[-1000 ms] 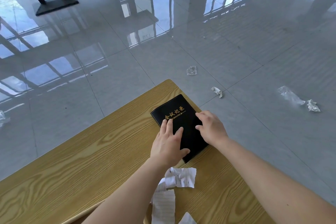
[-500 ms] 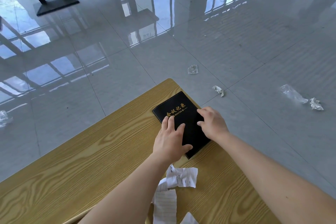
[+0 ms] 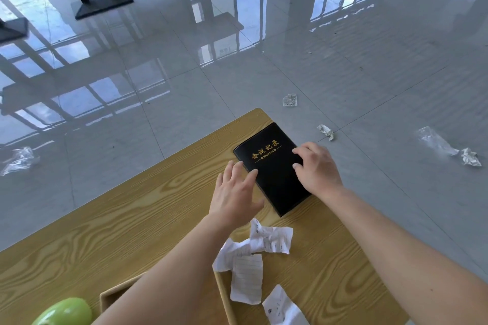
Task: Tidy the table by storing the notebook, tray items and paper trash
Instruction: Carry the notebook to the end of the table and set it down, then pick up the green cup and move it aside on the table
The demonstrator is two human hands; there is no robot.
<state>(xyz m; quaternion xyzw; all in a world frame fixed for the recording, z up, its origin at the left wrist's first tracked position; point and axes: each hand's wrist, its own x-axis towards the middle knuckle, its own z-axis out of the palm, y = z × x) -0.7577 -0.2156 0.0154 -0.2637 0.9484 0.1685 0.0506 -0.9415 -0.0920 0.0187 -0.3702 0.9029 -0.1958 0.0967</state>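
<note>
A black notebook (image 3: 272, 166) with gold lettering lies closed near the far right corner of the wooden table (image 3: 118, 221). My right hand (image 3: 317, 169) rests on its right half, fingers spread flat on the cover. My left hand (image 3: 235, 192) hovers at the notebook's left edge, fingers apart, fingertips touching or just over that edge. Torn and crumpled paper scraps (image 3: 253, 258) lie on the table nearer to me. A wooden tray (image 3: 105, 298) shows at the bottom, with a green object (image 3: 66, 311) beside it.
The table's right edge runs close to the notebook. Crumpled paper (image 3: 326, 131) and clear plastic wrappers (image 3: 435, 141) litter the glossy tiled floor on the right. Another wrapper (image 3: 18, 159) lies on the left. Black stand bases (image 3: 105, 2) sit far back.
My left hand has slid off the notebook cover to its left edge. The right hand stays on the cover. The view has tilted slightly, and the tray and the green object have come into sight.
</note>
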